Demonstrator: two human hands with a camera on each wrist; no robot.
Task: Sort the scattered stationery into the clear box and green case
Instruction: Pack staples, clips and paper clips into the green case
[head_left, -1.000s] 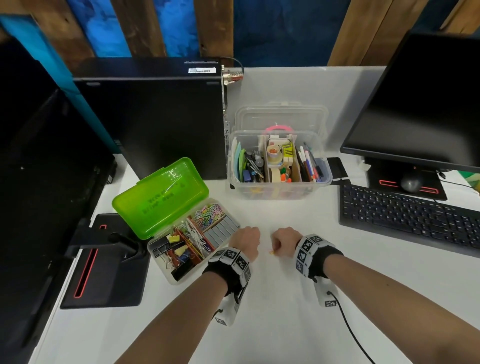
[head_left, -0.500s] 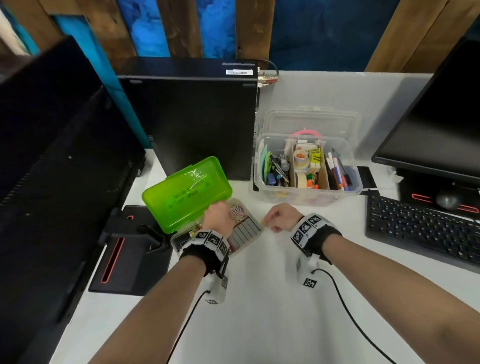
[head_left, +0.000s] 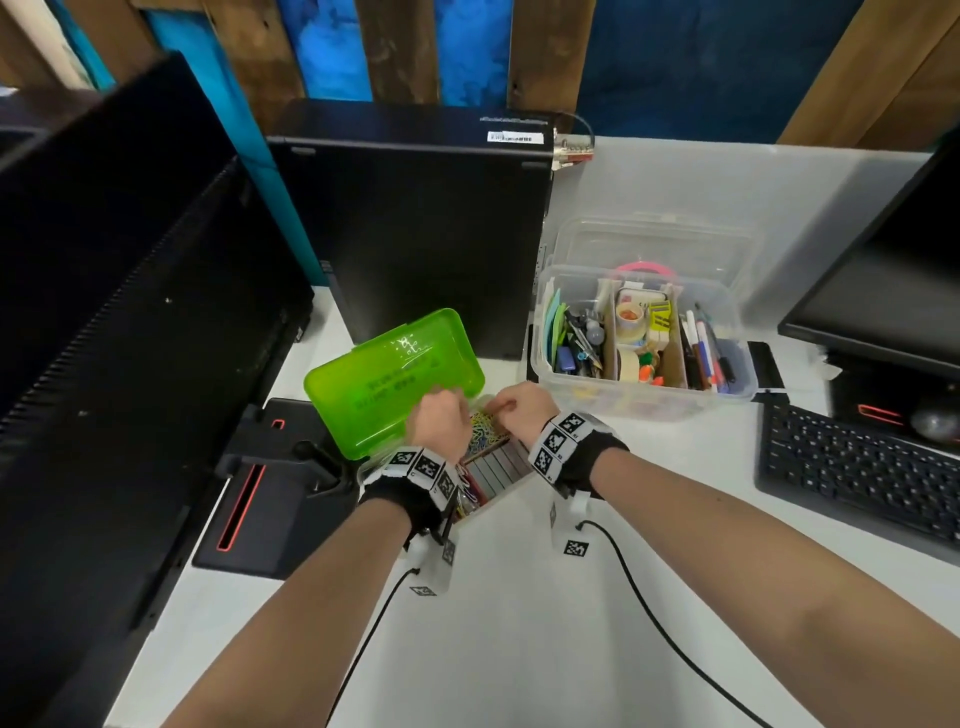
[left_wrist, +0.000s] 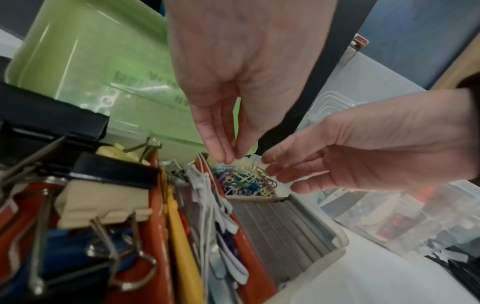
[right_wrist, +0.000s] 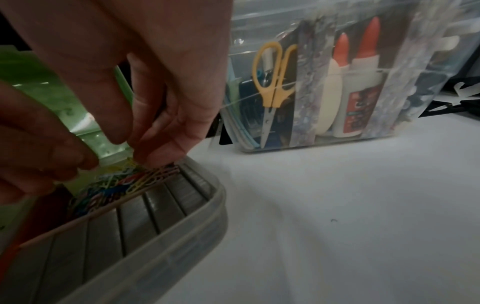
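On the white desk (head_left: 519, 649), both hands' fingers (left_wrist: 221, 144) pinched together over the green case (head_left: 395, 374); contents unclear.

The head view looks forward and down from above at the white worktop (head_left: 519, 623). The left wrist view sits very near, low inside the green case (left_wrist: 91, 61), facing along the fingers. The right wrist view looks low from the case's edge. All three share the paper clips (head_left: 480, 434) compartment.
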